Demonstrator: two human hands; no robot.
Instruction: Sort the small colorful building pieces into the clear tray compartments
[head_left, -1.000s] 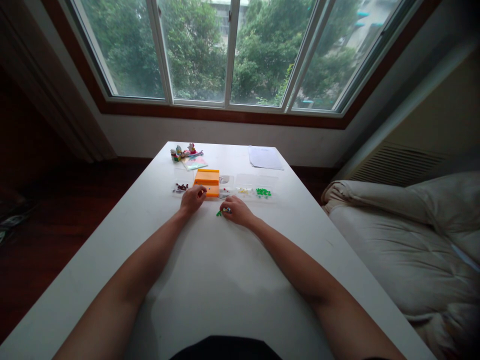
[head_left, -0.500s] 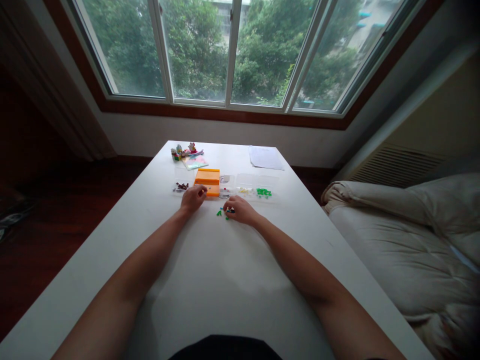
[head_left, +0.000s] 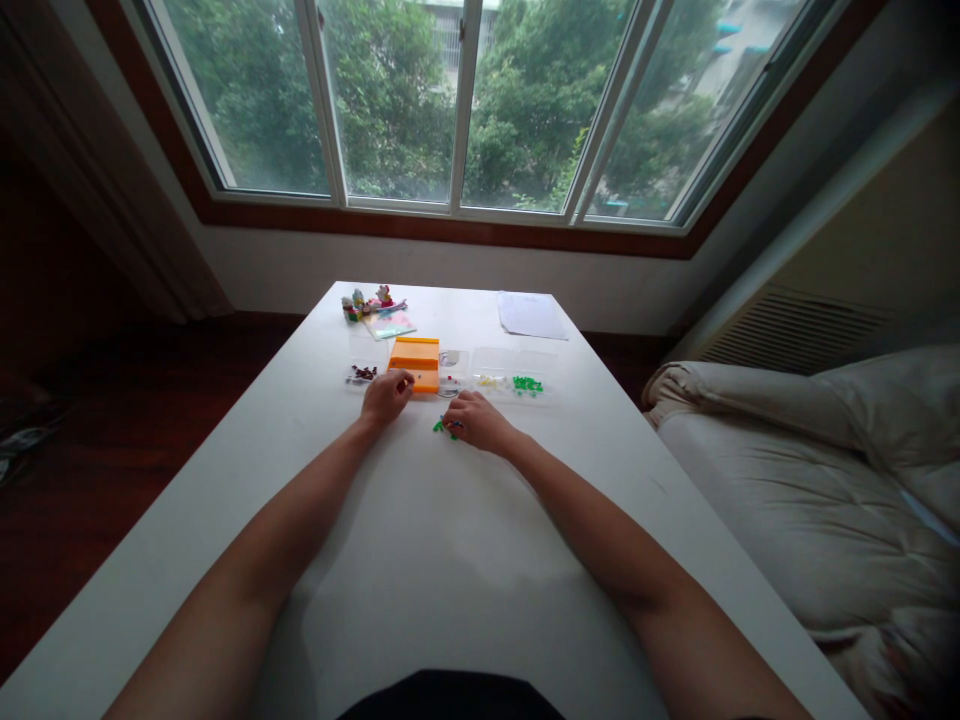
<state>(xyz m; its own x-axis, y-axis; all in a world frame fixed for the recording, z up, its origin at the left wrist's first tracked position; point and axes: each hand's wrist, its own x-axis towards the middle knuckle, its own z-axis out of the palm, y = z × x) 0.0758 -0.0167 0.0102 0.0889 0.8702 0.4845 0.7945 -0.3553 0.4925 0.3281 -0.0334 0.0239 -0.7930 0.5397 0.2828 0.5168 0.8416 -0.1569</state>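
My left hand [head_left: 387, 395] rests by the left edge of an open orange box [head_left: 425, 380], its fingers curled together; whatever they hold is too small to name. To the right, my right hand [head_left: 475, 420] is over several small green pieces [head_left: 439, 427] on the white table, fingers closed around something small and dark that is mostly hidden. Dark brown pieces [head_left: 364, 373] lie in a clear box left of the orange one. A clear box to the right holds bright green pieces [head_left: 528, 384] and pale yellow pieces [head_left: 487, 381].
Small colourful figures [head_left: 367, 302] and a pastel card [head_left: 391, 323] stand at the table's back left. White papers [head_left: 531, 315] lie at the back right. A small clear box [head_left: 454, 365] sits beside the orange box. A beige sofa [head_left: 810, 500] borders the right side.
My right hand has shifted slightly left and now covers more of the small pieces on the table. My left hand has hardly moved.
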